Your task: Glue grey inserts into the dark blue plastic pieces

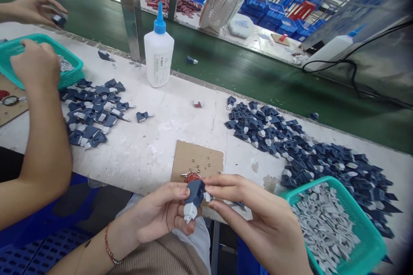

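My left hand (161,212) grips a dark blue plastic part (195,192) with a light grey end piece (190,211) pointing down. Close on its right, my right hand (254,214) pinches a small whitish-grey piece (207,197) between thumb and fingers, at the side of the blue part. Just behind the hands, a brown cardboard sheet (196,156) carries a round red object (193,176) and several small metallic bits. A green basket (371,240) of light grey pieces stands right of my right hand, beside a large heap of dark blue parts (267,126).
A white glue bottle (158,55) with a blue tip stands at the table's back edge. On the left, a person's arms (45,137) reach over another green basket (72,78) and blue parts (93,109). Beyond runs a green belt (213,68) with a metal post (129,12).
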Demonstrator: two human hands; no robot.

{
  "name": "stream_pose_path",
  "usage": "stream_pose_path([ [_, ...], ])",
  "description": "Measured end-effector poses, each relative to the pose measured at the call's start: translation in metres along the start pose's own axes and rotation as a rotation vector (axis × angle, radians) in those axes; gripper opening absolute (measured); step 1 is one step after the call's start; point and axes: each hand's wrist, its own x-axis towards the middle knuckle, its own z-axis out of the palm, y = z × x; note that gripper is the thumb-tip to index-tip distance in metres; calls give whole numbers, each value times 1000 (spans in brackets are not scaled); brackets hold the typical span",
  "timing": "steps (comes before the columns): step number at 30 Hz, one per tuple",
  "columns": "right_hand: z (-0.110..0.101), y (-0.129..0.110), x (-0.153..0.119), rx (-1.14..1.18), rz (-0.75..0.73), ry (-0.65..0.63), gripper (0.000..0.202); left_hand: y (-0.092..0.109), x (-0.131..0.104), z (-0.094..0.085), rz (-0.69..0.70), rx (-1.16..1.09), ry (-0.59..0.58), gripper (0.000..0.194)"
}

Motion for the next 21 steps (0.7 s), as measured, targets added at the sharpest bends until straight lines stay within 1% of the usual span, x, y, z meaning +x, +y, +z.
stream_pose_path([
  [5,-7,-2,7,-92,-79,-104,17,-2,-1,-2,-46,-5,19,24],
  [11,-12,-4,9,-177,-145,-169,16,-5,1,-6,-65,-52,7,23],
  [17,-16,-4,10,-168,-167,-235,15,-7,2,-9,-93,-67,-16,19],
  [21,-18,-2,12,-109,-110,-298,15,-6,1,-7,-94,5,6,17],
])
